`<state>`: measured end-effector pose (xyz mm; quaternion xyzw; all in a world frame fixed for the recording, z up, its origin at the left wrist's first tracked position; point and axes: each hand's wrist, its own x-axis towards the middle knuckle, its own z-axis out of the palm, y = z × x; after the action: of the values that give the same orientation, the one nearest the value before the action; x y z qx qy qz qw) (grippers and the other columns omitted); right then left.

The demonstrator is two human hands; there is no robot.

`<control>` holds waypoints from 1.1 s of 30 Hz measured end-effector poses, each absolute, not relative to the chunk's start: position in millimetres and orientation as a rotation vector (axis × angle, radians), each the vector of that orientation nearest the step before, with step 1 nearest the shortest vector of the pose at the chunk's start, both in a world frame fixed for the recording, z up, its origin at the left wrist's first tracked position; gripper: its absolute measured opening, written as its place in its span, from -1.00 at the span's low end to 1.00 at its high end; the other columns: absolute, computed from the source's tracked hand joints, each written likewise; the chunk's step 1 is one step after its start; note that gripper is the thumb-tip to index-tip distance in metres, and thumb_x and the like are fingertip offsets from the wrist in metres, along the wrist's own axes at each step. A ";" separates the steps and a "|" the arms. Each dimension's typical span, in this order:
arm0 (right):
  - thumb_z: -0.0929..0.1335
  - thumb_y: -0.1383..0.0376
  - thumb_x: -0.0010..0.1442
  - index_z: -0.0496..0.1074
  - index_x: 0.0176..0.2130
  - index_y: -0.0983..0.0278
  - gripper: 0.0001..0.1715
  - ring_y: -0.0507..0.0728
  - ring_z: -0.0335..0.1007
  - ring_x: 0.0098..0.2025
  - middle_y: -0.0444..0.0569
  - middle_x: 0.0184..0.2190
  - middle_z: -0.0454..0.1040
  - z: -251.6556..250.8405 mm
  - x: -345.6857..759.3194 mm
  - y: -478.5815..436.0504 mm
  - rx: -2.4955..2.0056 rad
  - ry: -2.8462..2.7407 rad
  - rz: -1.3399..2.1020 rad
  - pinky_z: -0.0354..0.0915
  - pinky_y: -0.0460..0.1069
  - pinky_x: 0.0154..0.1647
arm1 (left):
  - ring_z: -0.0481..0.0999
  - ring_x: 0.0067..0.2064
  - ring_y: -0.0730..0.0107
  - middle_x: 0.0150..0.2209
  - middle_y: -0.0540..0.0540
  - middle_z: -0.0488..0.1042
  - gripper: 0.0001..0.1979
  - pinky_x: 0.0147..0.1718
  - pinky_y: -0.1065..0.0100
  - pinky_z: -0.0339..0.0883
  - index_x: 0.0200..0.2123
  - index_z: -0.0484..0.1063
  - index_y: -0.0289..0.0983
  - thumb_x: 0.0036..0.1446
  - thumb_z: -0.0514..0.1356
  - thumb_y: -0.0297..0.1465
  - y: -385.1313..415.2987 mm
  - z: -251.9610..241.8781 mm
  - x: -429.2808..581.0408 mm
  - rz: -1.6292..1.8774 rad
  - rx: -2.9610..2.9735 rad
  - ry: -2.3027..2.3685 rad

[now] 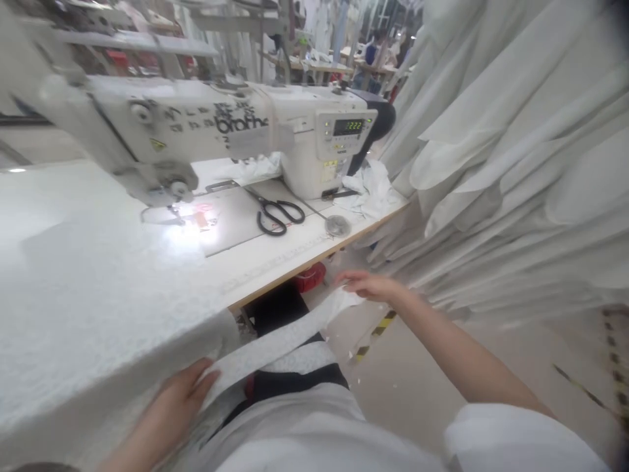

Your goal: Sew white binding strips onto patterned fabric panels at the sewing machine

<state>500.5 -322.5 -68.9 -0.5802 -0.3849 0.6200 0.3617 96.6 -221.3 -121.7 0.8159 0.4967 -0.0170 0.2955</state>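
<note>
A long white lace fabric strip (280, 344) stretches across my lap between both hands. My left hand (179, 396) grips its near end at the table's front edge, fingers closed on it. My right hand (373, 286), arm stretched out to the right, pinches the far end of the strip below the table edge. A wide white lace fabric (88, 295) lies spread over the left part of the sewing table (295, 259). The white sewing machine (230, 131) stands behind it, its needle area lit.
Black scissors (278, 215) and a round metal piece (337, 225) lie on the table by the machine. Crumpled white cloth (371, 187) sits at the table's right end. Hanging white fabric (515, 151) fills the right side. A red object (309, 276) is under the table.
</note>
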 end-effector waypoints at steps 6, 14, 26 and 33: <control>0.33 0.32 -0.04 0.43 -0.15 0.26 -0.62 0.13 0.46 -0.23 -0.03 -0.24 0.50 8.5 439.6 -305.2 -1.084 -1.074 1.586 0.31 0.01 -0.15 | 0.09 0.24 0.16 0.26 -0.16 0.02 -0.30 0.07 0.15 0.23 0.25 -0.06 -0.16 0.07 0.16 -0.32 -256.8 -54.9 160.8 0.325 2.231 0.820; 0.23 0.45 0.12 0.38 -0.05 0.25 -0.61 0.11 0.40 -0.10 -0.05 -0.21 0.51 51.5 347.6 -264.0 -0.893 -1.530 1.529 0.25 0.05 -0.02 | 0.42 -0.22 0.45 -0.23 -0.06 0.39 -0.77 -0.26 0.40 0.35 -0.16 0.43 -0.16 0.18 0.05 -0.50 -224.4 37.4 161.4 1.103 2.233 0.754; 0.36 0.24 0.05 0.43 -0.31 0.33 -0.79 0.06 0.24 -0.41 -0.14 -0.46 0.38 -75.2 258.4 -286.6 -1.064 -1.153 1.588 0.20 -0.08 -0.39 | 0.36 -0.44 0.45 -0.45 0.00 0.40 -0.76 -0.51 0.45 0.24 -0.37 0.40 -0.26 0.12 0.06 -0.22 -118.3 36.4 132.1 0.843 1.868 1.212; 0.31 0.20 0.14 0.50 -0.39 0.31 -0.75 0.20 0.31 -0.18 0.03 -0.28 0.39 -118.5 267.5 -277.0 -1.368 -1.269 1.105 0.25 0.04 -0.15 | 0.35 -0.46 0.38 -0.52 -0.04 0.39 -0.76 -0.50 0.39 0.19 -0.52 0.35 -0.27 0.09 0.02 -0.30 -62.3 -4.1 136.9 0.649 2.111 1.238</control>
<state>267.5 -277.0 -118.5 -0.5577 -0.5174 0.4504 0.4673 136.9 -62.3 -4.1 0.7953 0.4664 0.2444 0.3004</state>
